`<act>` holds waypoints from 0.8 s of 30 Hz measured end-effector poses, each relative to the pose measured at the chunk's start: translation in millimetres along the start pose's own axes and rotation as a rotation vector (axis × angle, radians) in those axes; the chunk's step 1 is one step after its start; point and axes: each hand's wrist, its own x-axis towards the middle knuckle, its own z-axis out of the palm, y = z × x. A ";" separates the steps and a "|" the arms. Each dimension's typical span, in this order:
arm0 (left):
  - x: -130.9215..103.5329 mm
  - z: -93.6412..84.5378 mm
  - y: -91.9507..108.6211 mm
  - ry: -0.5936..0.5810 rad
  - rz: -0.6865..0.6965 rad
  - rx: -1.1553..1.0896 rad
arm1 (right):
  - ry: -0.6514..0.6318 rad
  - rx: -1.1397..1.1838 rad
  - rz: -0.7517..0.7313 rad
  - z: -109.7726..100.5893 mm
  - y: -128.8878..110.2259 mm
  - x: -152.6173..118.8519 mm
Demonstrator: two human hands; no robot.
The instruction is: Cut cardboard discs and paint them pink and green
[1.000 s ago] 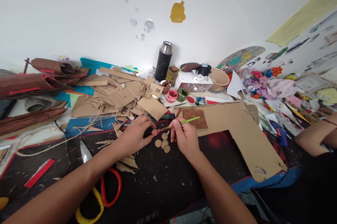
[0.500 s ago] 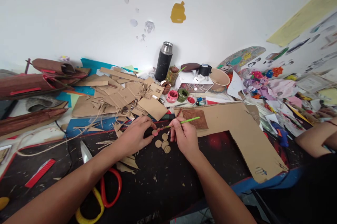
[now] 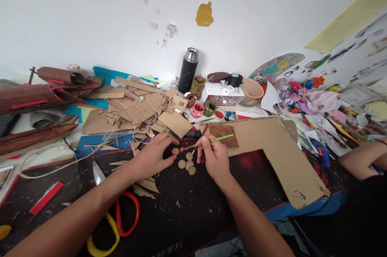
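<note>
We find the left hand point(image 3: 153, 155) pinching a small cardboard disc point(image 3: 175, 151); whether the disc also rests on the dark surface point(image 3: 196, 212), we cannot tell. It lies just beside the reddish tip of the green-handled brush point(image 3: 222, 137), which the right hand point(image 3: 214, 157) grips near its middle. Contact between tip and disc is not confirmed. For an even coat, we advise a lightly loaded tip, short strokes along the rim, and small turns of the disc, with fingertips clear of wet paint and drips away from the loose discs point(image 3: 189, 165).
</note>
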 end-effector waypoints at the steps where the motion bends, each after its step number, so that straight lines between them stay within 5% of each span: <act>1: -0.2 0.3 0.2 -0.001 -0.006 0.011 | 0.001 -0.001 0.001 -0.2 0.2 -0.3; 24: 0.8 4.6 -5.5 0.004 0.027 0.012 | -0.090 0.021 0.022 8.5 -0.9 -0.9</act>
